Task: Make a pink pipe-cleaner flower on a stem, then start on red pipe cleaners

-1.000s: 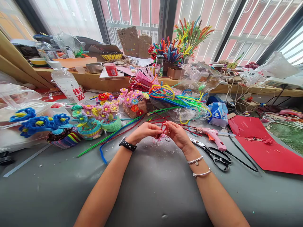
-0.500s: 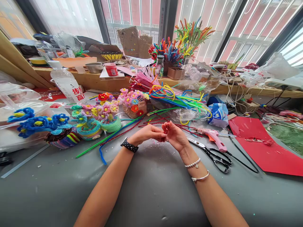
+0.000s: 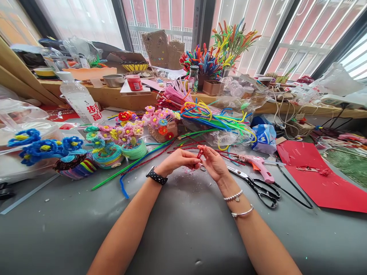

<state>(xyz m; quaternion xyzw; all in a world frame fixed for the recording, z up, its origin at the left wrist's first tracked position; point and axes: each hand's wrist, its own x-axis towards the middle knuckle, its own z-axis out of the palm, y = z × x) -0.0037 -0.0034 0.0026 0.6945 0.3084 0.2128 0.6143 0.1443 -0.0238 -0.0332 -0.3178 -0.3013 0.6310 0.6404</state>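
Over the middle of the grey table, a short dark-red glittery pipe cleaner [image 3: 200, 153] is pinched between my two hands. My left hand [image 3: 183, 159] comes from the left, its fingertips closed on the lower part of the piece. Higher up, the thumb and fingers of my right hand [image 3: 213, 162] close on its upper end. Its exact shape is partly hidden by the fingers. Behind the hands lie several long red glittery pipe cleaners [image 3: 183, 147]. To the right rest black-handled scissors [image 3: 255, 183] and a pink glue gun [image 3: 259, 168].
Pipe-cleaner flowers in small pots [image 3: 134, 149] and blue flowers [image 3: 43, 148] stand at left. A heap of coloured pipe cleaners [image 3: 218, 116] lies behind. Red card [image 3: 323, 179] is at right. A cluttered wooden ledge [image 3: 137, 100] runs along the window.
My right hand has turned and opened slightly away from the left, so more of the red pipe cleaner shows between the fingers. Both hands stay in nearly the same place.
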